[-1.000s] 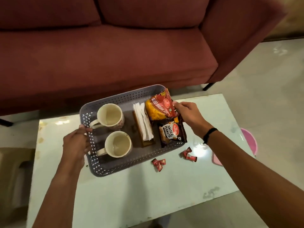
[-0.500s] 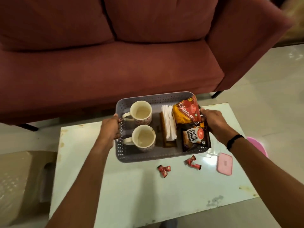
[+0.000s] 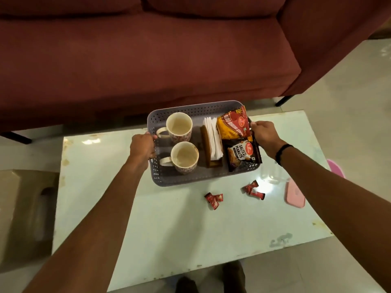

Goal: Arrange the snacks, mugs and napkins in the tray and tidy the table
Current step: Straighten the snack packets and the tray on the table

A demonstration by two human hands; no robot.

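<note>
A grey perforated tray (image 3: 190, 179) rests at the far side of the pale table (image 3: 179, 229). Inside stand two cream mugs (image 3: 179, 127) (image 3: 185, 157), a brown holder with white napkins (image 3: 213, 141), a red and yellow snack packet (image 3: 232, 125) and a black salted peanuts packet (image 3: 242, 154). My left hand (image 3: 142, 145) grips the tray's left rim. My right hand (image 3: 264, 134) grips its right rim beside the packets. Two pairs of red candy wrappers (image 3: 214, 199) (image 3: 254, 189) lie on the table in front of the tray.
A maroon sofa (image 3: 148, 56) stands just behind the table. A pink lid (image 3: 295, 196) lies at the table's right side, partly under my right forearm. A brown stool (image 3: 25, 216) sits left of the table. My feet (image 3: 211, 280) show below the near edge.
The view has pulled back and shifted. Both hands stay on the tray's sides; the tray turned from skewed to nearly square with the table edge. The wrappers have not moved.
</note>
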